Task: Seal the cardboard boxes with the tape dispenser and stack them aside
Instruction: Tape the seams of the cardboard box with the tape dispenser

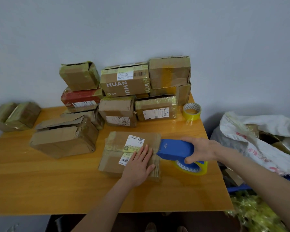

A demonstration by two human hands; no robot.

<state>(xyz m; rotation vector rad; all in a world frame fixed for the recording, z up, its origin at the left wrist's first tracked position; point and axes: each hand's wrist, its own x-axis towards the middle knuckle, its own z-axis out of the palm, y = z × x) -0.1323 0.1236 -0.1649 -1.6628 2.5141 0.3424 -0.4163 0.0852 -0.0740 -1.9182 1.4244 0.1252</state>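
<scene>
On the orange counter, the left grip lies flat, fingers straight, on a cardboard box. The right grip holds the blue tape dispenser at that box's right edge. Stacked boxes stand by the wall, with a spare tape roll beside them.

I am seeing soft, even, dim light coming from above, and the wall is greying toward the corners. The glossy table is catching a pale sheen beside the tape roll. The boxes are casting faint shadows. The centre, around the tape dispenser, is looking sharp; the wide lens is bowing the table's edges, and the yellow plastic at lower right is smearing.
</scene>
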